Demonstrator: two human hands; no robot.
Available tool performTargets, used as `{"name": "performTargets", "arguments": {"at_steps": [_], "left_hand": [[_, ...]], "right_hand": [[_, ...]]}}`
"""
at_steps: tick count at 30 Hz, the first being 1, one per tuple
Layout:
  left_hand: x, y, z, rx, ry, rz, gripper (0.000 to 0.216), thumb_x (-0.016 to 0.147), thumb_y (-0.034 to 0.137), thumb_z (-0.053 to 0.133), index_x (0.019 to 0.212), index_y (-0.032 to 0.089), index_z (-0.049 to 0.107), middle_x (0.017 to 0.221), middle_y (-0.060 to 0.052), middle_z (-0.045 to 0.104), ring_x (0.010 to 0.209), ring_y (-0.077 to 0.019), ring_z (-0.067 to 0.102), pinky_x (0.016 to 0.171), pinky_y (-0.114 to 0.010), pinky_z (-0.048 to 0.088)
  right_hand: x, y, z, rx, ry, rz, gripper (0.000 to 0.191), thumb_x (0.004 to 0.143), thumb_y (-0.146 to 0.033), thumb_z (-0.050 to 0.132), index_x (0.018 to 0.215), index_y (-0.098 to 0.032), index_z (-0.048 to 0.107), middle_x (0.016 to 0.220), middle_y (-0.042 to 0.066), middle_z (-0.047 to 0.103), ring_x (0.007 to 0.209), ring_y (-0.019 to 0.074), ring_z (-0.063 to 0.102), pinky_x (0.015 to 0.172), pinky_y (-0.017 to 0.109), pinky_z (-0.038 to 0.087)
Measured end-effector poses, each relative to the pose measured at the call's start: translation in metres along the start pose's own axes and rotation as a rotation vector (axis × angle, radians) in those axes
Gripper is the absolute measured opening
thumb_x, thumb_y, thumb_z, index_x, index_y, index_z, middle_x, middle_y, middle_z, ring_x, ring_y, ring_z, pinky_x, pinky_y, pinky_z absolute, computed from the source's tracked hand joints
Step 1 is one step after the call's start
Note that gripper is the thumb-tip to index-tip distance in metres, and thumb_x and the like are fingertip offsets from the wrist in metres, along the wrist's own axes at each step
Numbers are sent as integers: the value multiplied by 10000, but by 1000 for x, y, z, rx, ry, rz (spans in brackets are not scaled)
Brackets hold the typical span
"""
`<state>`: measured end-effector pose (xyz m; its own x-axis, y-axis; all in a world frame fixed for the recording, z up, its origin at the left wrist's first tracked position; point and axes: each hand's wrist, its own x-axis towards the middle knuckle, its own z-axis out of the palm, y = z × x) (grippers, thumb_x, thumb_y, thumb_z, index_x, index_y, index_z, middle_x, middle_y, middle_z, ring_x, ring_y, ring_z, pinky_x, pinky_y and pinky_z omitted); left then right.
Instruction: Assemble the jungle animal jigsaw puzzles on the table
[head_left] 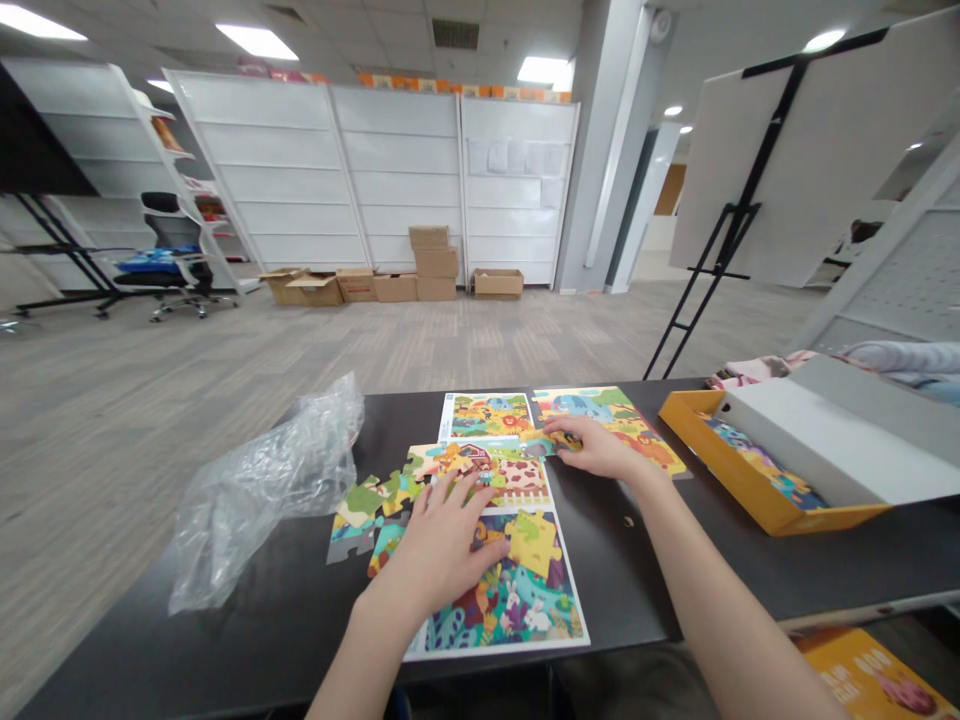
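On table (247,620) | left fingers (450,497) flat, released | right fingers (561,432) pinching piece (535,447) | box (750,495): puzzle sheet (750,460)

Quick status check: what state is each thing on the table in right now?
Left hand: open, flat on loose pieces and picture sheet.
Right hand: fingers on a small piece; grip unclear.
Yellow piece: lying loose on picture sheet.
Plastic bag: crumpled, lying on table.
Orange box: open, grey lid resting across it.
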<state>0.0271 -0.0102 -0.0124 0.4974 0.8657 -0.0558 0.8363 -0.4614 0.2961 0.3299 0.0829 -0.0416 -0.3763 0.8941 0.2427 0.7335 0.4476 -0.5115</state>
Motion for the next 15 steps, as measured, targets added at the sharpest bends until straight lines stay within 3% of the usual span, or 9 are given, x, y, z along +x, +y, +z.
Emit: {"name": "performTargets", "arguments": {"at_steps": [4, 9, 15], "left_hand": [[-1, 1, -1, 2, -12, -8, 611, 904, 592, 533, 1446, 310, 505, 1596, -85, 390, 1500, -367, 251, 1187, -611, 217], [-1, -1, 0, 9, -13, -9, 619, 904, 597, 528, 1446, 300, 505, 1598, -85, 387, 1495, -378, 258, 1186, -612, 221], [0, -1, 1, 18, -8, -5, 626, 900, 607, 531, 1450, 309, 498, 1607, -82, 372, 1493, -376, 264, 1185, -611, 227]], "right_hand": [[-5, 5, -2, -37, 51, -16, 479, 677, -41, 562, 1082, -230, 733, 1297, 86, 673, 1254, 290, 589, 1112, 481, 414], [-5, -4, 1, -57, 76, -63, 254, 801, -198, 629, 1034, -230, 725, 1178, 83, 712, 1177, 287, 621, 1064, 481, 443], [-3, -18, 4, -100, 35, -18, 199, 809, -275, 706, 997, -213, 722, 1114, 91, 715, 1109, 286, 628, 998, 445, 468]]}}
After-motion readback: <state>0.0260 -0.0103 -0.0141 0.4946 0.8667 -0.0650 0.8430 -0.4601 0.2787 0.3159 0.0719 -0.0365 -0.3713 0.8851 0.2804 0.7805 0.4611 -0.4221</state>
